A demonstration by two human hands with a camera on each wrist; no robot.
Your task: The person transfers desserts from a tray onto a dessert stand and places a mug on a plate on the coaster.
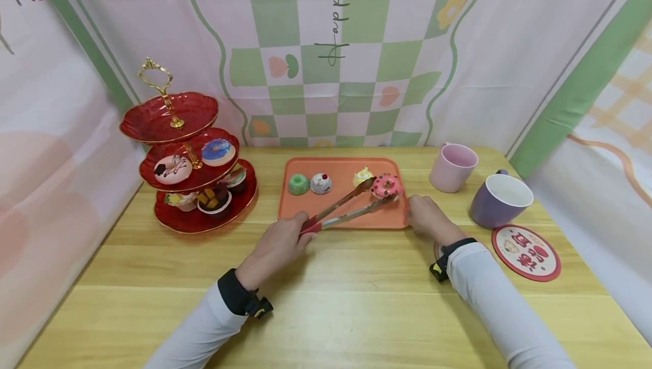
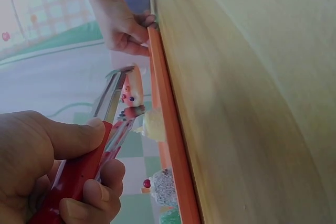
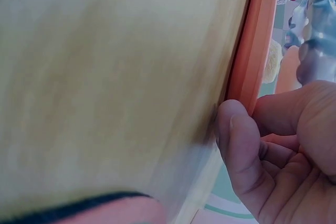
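red tiered stand point(image 1: 198, 111) | pink mug point(image 1: 449, 171) | purple mug point(image 1: 491, 205) beside round coaster point(image 1: 526, 253) | checkered cloth point(image 1: 356, 66)

In the middle of the frame, the left hand point(image 1: 277, 241) grips metal tongs point(image 1: 351, 215) with red handles, slanting up and right. Their parted tips lie either side of a pink, dotted doughnut point(image 1: 385, 185) at the right end of an orange, rectangular tray point(image 1: 297, 210). The right hand point(image 1: 428, 219) holds the tray's right edge.
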